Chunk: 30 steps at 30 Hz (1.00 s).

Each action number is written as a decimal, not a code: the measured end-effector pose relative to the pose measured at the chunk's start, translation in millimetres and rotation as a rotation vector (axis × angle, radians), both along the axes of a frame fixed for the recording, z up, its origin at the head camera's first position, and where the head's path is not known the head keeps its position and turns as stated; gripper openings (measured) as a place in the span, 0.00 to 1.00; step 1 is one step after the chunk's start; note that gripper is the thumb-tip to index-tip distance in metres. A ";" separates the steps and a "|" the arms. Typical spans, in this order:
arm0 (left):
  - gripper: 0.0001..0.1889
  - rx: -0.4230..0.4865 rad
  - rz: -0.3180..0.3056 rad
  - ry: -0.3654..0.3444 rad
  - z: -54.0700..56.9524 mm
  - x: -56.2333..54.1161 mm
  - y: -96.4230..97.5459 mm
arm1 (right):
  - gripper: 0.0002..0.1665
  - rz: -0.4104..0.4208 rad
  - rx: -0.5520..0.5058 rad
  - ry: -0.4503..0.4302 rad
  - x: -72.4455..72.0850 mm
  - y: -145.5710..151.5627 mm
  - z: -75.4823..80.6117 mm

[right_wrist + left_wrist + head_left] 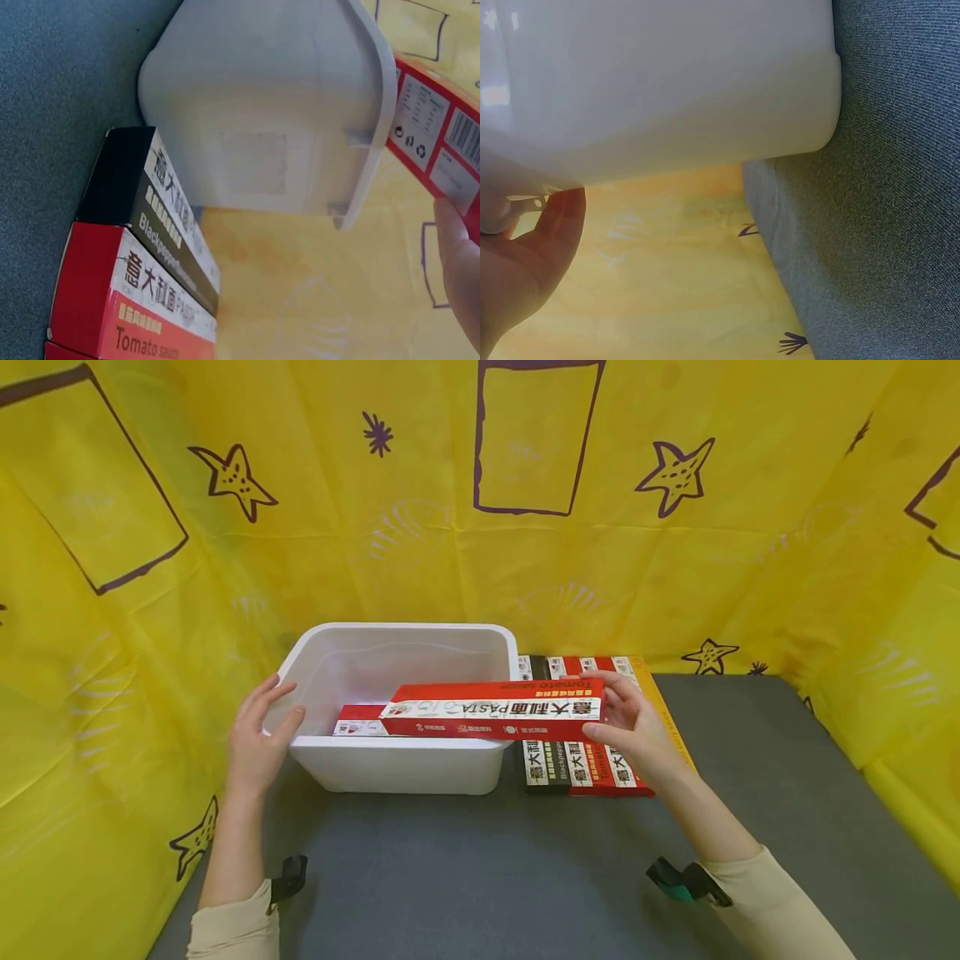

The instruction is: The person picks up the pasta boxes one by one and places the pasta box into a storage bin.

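My right hand [630, 718] grips the right end of a red pasta box [487, 708], fingers behind it and thumb in front. The box is held nearly level, its left end over the inside of a white plastic bin [397, 767]. In the right wrist view, the box's barcode end [431, 124] shows beside the bin's rim. At the bin's left rim is my left hand [258, 735], fingers extended and thumb apart from them. The left wrist view shows this hand [536, 262] beside the bin's wall [675, 90]. Inside the bin lies another red box [360, 721], partly hidden.
Right of the bin, several pasta boxes lie side by side: a black one [546, 768], red ones [581, 783] and a yellow one [663, 718]. All stand on a dark grey tabletop [465, 868]. A yellow patterned cloth [420, 568] encloses the back and sides.
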<state>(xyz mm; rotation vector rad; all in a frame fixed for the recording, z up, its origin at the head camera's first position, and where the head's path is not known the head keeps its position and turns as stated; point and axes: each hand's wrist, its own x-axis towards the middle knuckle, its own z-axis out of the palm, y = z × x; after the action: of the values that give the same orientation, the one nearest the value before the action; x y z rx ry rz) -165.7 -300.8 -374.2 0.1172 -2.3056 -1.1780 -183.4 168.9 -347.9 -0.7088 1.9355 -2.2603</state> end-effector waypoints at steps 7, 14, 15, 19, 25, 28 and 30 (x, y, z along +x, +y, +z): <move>0.21 -0.002 -0.002 -0.006 0.1 0.9 0.8 | 0.36 -0.032 0.021 -0.041 -6.9 -3.4 0.3; 0.22 0.003 -0.006 -0.010 -0.2 1.5 0.4 | 0.36 -0.079 0.082 -0.022 -11.4 -6.9 1.2; 0.22 0.004 -0.006 -0.011 -0.5 1.5 0.2 | 0.36 -0.093 0.087 -0.028 -12.1 -7.6 1.5; 0.22 0.004 -0.002 -0.008 -1.4 0.8 -0.5 | 0.36 -0.134 0.103 -0.060 -14.7 -11.6 1.8; 0.22 0.014 -0.004 -0.009 -1.2 0.5 0.0 | 0.36 -0.148 0.173 -0.063 -18.5 -21.1 4.5; 0.22 0.024 -0.007 -0.014 -1.4 0.6 0.3 | 0.36 -0.135 0.203 -0.068 -21.7 -26.6 6.7; 0.22 0.028 -0.008 -0.017 -1.5 0.6 0.3 | 0.37 -0.126 0.227 -0.061 -24.3 -30.8 8.0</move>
<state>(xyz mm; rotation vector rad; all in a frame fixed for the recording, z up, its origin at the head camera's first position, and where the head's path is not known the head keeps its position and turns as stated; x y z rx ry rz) -165.1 -300.5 -375.7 0.1285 -2.3072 -1.2181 -207.7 138.1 -339.9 -0.4982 2.2167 -2.0521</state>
